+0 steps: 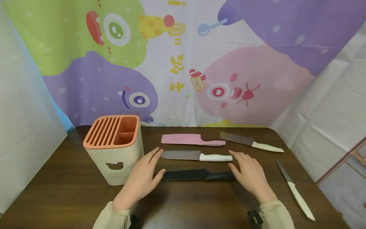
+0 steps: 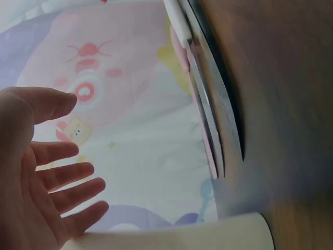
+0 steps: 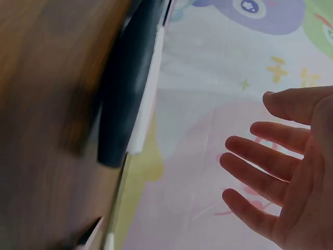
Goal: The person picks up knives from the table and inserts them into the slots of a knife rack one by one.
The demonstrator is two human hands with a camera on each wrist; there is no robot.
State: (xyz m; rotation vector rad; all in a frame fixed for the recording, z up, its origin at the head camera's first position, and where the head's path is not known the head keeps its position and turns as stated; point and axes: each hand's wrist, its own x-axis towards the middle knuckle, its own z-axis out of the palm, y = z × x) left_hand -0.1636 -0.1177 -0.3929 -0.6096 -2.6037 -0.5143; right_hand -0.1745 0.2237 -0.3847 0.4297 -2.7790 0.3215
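Note:
My left hand [image 1: 143,173], fingers extended, hovers beside the knife block [image 1: 114,159] and near the blade tips of the middle knives. On the other side my right hand [image 1: 249,174], also with straight fingers, is by the handle ends. Between them lie a black knife [image 1: 186,175] and a white-handled knife [image 1: 183,155] with a grey blade. Behind these is a pink cleaver [image 1: 181,139]. Both wrist views show spread fingers holding nothing; the black handle [image 3: 130,88] shows large in the right one. The block has an orange slotted top and a cream body.
At the back right lies a cream-handled cleaver [image 1: 237,138]. A slim cream-handled knife [image 1: 297,194] lies along the right side of the dark wooden table [image 1: 194,206]. A cartoon-printed cloth [image 1: 177,105] hangs behind the table. A pinkish rail [image 1: 340,160] stands beyond the right edge.

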